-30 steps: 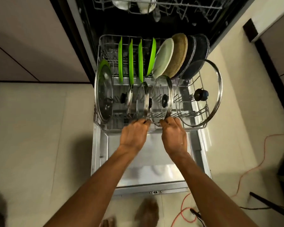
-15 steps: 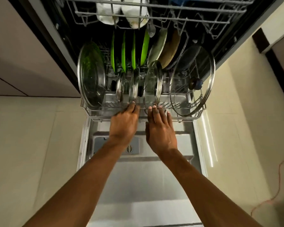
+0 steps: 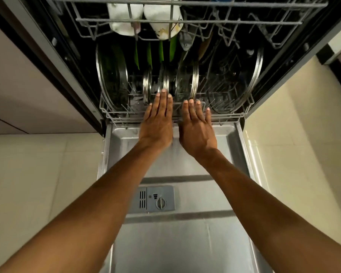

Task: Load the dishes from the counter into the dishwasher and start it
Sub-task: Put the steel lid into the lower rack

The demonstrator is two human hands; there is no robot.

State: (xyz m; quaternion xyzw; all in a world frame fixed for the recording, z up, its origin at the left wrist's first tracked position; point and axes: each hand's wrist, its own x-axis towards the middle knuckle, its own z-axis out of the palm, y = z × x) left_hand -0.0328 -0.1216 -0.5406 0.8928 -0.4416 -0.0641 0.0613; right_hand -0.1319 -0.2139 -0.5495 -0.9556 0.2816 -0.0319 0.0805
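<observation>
The lower rack (image 3: 124, 117) sits almost fully inside the dishwasher, only its front wire edge showing past the opening. It holds several glass lids (image 3: 187, 81), with a large lid (image 3: 111, 75) at the left and another (image 3: 240, 75) at the right; green plates (image 3: 149, 56) stand behind in shadow. My left hand (image 3: 158, 123) and my right hand (image 3: 196, 128) lie flat with fingers extended against the rack's front edge, holding nothing. The upper rack (image 3: 185, 21) above carries two white cups (image 3: 124, 18).
The open dishwasher door (image 3: 195, 164) lies flat below my arms, with the detergent dispenser (image 3: 155, 199) in its middle. Cabinet fronts flank the machine on both sides. Pale floor tiles (image 3: 37, 174) spread left and right of the door.
The lower rack has slid from fully pulled out over the door to nearly inside the machine. Both hands went from gripping its front edge to flat, open palms against it.
</observation>
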